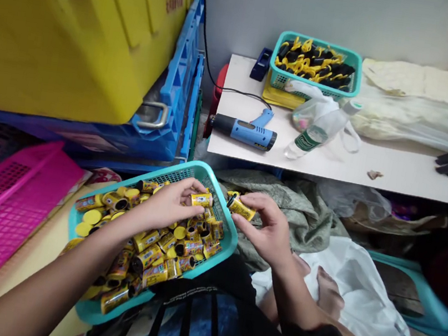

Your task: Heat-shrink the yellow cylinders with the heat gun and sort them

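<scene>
The head view is showing the left hand (pixel 170 202) pinching a yellow-labelled canister (pixel 201 199) over a turquoise basket (pixel 201 168), while the right hand (pixel 271 231) is gripping another canister (pixel 244 209) just beside the rim, its dark end pointing towards the left hand. Many loose canisters (pixel 155 274) are filling the basket, several showing open ends, with yellow caps (pixel 92 217) lying among them. Much seems to be remaining; how many are already done is hard to tell in the jumble. Beyond, a heat gun (pixel 250 133) is lying untouched on the surface (pixel 334 165).
</scene>
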